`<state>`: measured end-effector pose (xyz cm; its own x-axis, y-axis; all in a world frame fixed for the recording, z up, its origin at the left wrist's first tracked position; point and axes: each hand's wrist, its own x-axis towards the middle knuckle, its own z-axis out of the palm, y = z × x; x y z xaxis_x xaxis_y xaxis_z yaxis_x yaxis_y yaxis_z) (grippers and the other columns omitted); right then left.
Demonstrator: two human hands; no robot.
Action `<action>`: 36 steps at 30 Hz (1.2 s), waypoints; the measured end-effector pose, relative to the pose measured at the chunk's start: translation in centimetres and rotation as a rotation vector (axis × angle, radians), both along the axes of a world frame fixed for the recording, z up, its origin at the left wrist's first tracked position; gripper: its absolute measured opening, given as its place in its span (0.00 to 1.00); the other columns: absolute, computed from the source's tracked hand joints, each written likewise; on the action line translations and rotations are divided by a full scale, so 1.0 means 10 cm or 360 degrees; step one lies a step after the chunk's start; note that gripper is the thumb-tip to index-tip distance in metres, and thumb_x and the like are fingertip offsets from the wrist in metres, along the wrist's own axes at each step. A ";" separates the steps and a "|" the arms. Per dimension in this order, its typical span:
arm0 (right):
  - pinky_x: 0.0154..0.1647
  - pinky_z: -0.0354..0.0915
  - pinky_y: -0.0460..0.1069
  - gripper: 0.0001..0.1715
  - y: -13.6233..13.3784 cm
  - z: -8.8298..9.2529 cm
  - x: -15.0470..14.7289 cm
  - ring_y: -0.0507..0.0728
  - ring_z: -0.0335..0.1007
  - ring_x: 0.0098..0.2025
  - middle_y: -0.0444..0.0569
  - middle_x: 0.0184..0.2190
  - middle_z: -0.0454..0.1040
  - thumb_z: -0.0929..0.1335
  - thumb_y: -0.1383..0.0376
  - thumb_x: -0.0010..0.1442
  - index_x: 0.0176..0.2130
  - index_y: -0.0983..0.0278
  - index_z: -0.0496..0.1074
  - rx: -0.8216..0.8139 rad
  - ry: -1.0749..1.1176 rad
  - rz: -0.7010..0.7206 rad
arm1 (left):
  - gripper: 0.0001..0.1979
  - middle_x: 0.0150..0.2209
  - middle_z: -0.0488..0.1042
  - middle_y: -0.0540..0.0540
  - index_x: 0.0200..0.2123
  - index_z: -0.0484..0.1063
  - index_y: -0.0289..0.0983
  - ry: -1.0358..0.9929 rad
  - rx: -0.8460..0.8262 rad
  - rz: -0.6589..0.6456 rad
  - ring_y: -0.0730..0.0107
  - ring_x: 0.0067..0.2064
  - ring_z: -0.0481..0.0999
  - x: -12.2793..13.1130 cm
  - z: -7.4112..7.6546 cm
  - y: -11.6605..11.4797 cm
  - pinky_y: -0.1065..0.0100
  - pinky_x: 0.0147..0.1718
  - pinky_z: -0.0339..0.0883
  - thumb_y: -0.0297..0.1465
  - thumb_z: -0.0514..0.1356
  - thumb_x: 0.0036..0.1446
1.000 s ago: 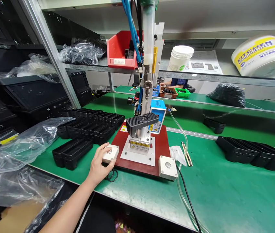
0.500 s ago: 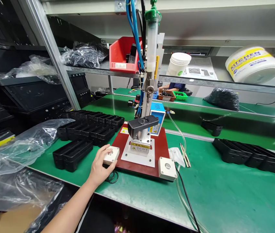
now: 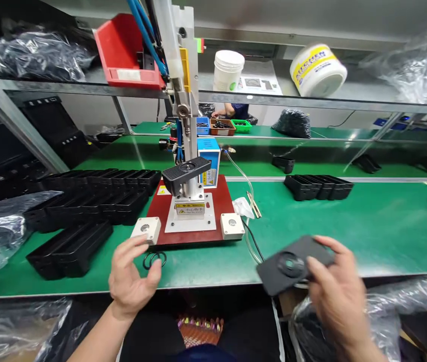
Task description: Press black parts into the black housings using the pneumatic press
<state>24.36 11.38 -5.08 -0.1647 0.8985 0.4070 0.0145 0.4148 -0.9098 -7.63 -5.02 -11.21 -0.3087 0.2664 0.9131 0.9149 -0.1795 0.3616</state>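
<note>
A rectangular black cover plate (image 3: 279,271) with a round central recess is being held clear of the green bench (image 3: 394,231) near its front edge; slight blur is softening its outline. The plate is being clamped between the thumb and fingers of the right hand (image 3: 339,294), and from that hand it is lying toward 10 o'clock, 12 being straight ahead. Its long axis is running from 8 to 2 o'clock. The right hand is therefore the nearer one; the left hand (image 3: 132,279) is being held well apart, toward 9 o'clock.

A ribbed black cover (image 3: 186,171) is being supported on the press fixture, between 10 and 11 o'clock from the plate, with its long axis running nearly parallel. The right push-button box (image 3: 232,226) is lying between, toward 10 o'clock.

Nothing is being gripped by the left hand; its thumb and fingers are being kept apart. The left push-button box (image 3: 146,230) is standing just beyond its fingertips, toward 12 o'clock; contact cannot be told. Black rings (image 3: 155,260) are lying just beside the thumb.
</note>
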 end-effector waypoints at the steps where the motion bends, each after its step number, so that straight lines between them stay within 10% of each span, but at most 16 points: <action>1: 0.37 0.67 0.48 0.24 -0.03 -0.05 -0.17 0.54 0.68 0.38 0.47 0.42 0.70 0.69 0.56 0.62 0.56 0.55 0.63 -0.0061 0.0043 0.0119 | 0.23 0.49 0.71 0.41 0.51 0.67 0.40 -0.0124 -0.0120 -0.0212 0.56 0.50 0.74 0.15 0.06 -0.01 0.52 0.50 0.69 0.26 0.64 0.51; 6: 0.45 0.68 0.50 0.26 -0.29 -0.11 -0.90 0.55 0.69 0.42 0.47 0.46 0.70 0.65 0.58 0.66 0.60 0.52 0.56 -0.0112 0.0126 0.0732 | 0.26 0.56 0.67 0.38 0.60 0.59 0.44 -0.0889 -0.0746 -0.1064 0.56 0.52 0.73 0.72 0.31 0.06 0.58 0.48 0.72 0.41 0.59 0.60; 11: 0.49 0.67 0.49 0.31 -0.45 -0.04 -1.01 0.55 0.68 0.47 0.49 0.55 0.65 0.64 0.62 0.66 0.64 0.50 0.52 0.0197 -0.0138 0.0938 | 0.18 0.43 0.74 0.43 0.53 0.64 0.41 -0.1640 -0.0960 -0.1479 0.68 0.32 0.78 0.75 0.28 0.12 0.66 0.32 0.74 0.43 0.53 0.65; 22: 0.52 0.65 0.54 0.14 -0.18 0.16 -1.11 0.57 0.70 0.46 0.48 0.46 0.71 0.66 0.53 0.64 0.46 0.57 0.71 -0.0065 -0.0598 0.1301 | 0.21 0.39 0.75 0.45 0.52 0.68 0.43 0.0123 -0.0520 -0.0545 0.65 0.41 0.74 0.42 0.37 0.03 0.62 0.41 0.71 0.20 0.59 0.57; 30: 0.50 0.65 0.55 0.09 0.36 0.67 -1.52 0.58 0.69 0.48 0.50 0.45 0.72 0.72 0.57 0.58 0.33 0.59 0.74 0.0682 -0.0471 0.1417 | 0.17 0.51 0.72 0.37 0.51 0.65 0.39 -0.0316 -0.0426 -0.0492 0.57 0.53 0.73 0.24 0.76 0.33 0.57 0.48 0.71 0.41 0.57 0.62; 36: 0.52 0.64 0.56 0.16 0.99 1.02 -2.10 0.61 0.66 0.53 0.52 0.47 0.73 0.75 0.53 0.51 0.28 0.61 0.73 0.0645 -0.0153 0.1402 | 0.13 0.42 0.76 0.42 0.41 0.69 0.36 -0.0086 -0.0193 -0.0061 0.61 0.45 0.74 -0.07 1.29 0.87 0.59 0.45 0.69 0.38 0.63 0.58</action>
<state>3.39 21.31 5.10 -0.7593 0.2323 0.6079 -0.3841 0.5940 -0.7068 -8.29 3.72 1.71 -0.3439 0.3865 0.8558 0.8867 -0.1661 0.4314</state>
